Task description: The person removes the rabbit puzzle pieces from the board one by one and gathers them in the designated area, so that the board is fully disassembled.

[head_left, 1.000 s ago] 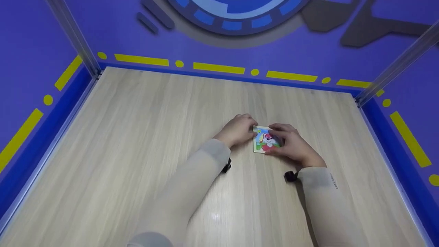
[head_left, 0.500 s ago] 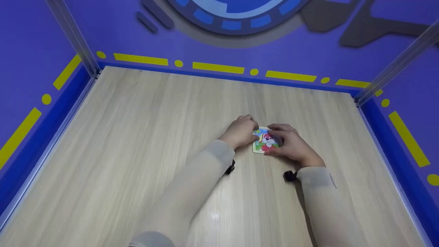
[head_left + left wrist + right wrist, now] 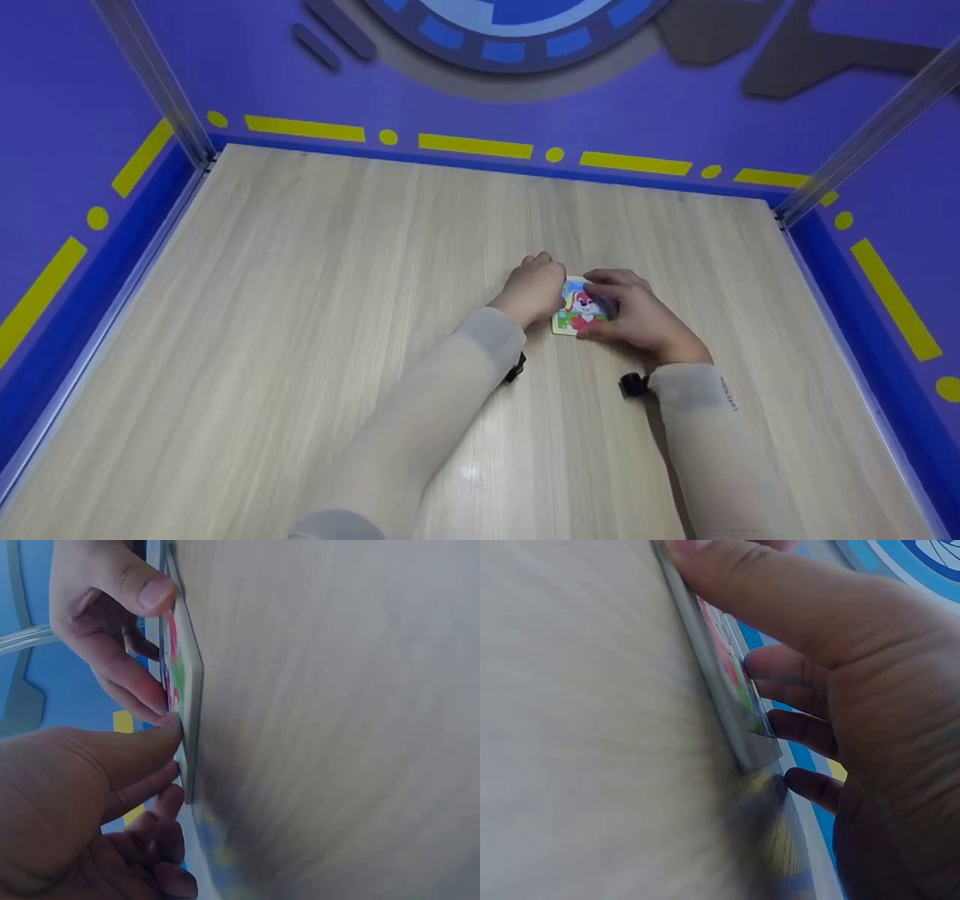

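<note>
A small square picture puzzle [image 3: 583, 309] with a cartoon animal in red and white lies on the wooden table. My right hand [image 3: 637, 309] grips it from the right, thumb at the near edge and fingers at the far side. My left hand [image 3: 534, 286] is at its left edge, fingers bent and partly covering the upper left corner. In the left wrist view, the left thumb [image 3: 154, 746] touches the face of the puzzle [image 3: 193, 701], with curled fingers close beside it. The right wrist view shows a pale bare strip along one end of the puzzle [image 3: 731, 709].
The wooden tabletop [image 3: 300, 300] spreads around both hands. Blue-purple panels [image 3: 480, 97] with yellow marks wall in the back and both sides. Metal posts [image 3: 161, 86] stand at the back corners. A small black device [image 3: 634, 385] sits at the right cuff.
My left hand has shifted a little to the right, over the puzzle's left edge, and covers more of its upper left corner. The right hand and the puzzle have hardly moved.
</note>
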Demonstrator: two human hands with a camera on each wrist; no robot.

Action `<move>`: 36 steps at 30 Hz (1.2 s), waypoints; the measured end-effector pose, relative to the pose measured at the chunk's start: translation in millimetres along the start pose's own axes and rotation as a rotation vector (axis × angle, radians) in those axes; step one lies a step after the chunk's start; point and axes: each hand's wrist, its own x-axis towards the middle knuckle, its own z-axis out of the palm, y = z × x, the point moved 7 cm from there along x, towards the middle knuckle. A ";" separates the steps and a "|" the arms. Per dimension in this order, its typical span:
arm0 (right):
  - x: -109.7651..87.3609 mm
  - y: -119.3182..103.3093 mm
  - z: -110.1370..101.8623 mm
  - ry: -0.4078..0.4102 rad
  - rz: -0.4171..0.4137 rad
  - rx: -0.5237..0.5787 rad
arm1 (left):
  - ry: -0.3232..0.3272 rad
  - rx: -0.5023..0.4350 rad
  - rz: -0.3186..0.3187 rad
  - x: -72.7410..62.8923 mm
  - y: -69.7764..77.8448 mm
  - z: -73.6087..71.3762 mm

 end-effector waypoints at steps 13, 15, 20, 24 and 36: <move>-0.7 -2.3 -1.5 -0.010 0.004 -0.017 | -0.027 -0.252 -0.051 18.2 -15.1 13.7; -0.7 -2.7 -1.9 -0.010 -0.004 -0.014 | -0.018 -0.256 -0.038 17.7 -15.3 13.0; -1.2 -1.7 -0.6 -0.015 0.005 -0.004 | -0.004 -0.297 -0.023 17.1 -19.1 11.7; -1.3 -0.1 0.6 -0.021 0.021 0.001 | 0.012 -0.297 0.008 7.0 -18.0 3.6; -2.4 2.1 1.5 -0.026 0.038 0.005 | 0.062 -0.361 0.020 -1.8 -19.6 -4.0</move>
